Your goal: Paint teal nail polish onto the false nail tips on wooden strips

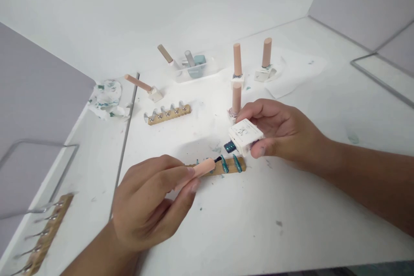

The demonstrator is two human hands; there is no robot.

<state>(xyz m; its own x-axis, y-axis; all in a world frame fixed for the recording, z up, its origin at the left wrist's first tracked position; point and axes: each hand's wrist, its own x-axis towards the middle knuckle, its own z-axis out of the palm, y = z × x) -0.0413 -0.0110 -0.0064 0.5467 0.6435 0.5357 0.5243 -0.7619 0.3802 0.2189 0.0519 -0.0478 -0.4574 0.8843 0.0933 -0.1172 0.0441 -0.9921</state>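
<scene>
**A:** What are the two hands doing?

**B:** The left hand (152,202), coming in from about 7 o'clock, is pinching a peach brush handle (197,170) between thumb and fingers. The handle is pointing toward 2 o'clock, and its dark tip is sitting right at a wooden strip (229,167) near the centre of the white table (291,207). The right hand (278,131), reaching in from 4 o'clock, is gripping a small white square bottle (246,136), tilted on its side. The bottle's open neck, rimmed with teal polish, is facing 8 o'clock, down toward the brush.

**A:** What is on the strip?

**B:** Teal-painted nail tips are standing in a row on it. The brush tip is touching or just beside the leftmost visible one; I cannot tell which. The bottle is hovering just above the strip's right end.

**A:** And around them?

**B:** At 12 o'clock from the hands, three capped bottles (237,67) with peach handles are standing upright, one of them just behind the right hand's fingers. At 11 o'clock, a clear tray (194,73) is holding more bottles, leaning. Left of that, another bottle (145,86) is lying on its side. Below it, a second strip (168,113) is carrying unpainted clear tips. At 10 o'clock, a crumpled tissue (106,99) stained with teal is lying. At 8 o'clock, by the table's edge, a third strip (45,235) is lying with clear tips. Teal smears are speckling the table around the hands.
</scene>
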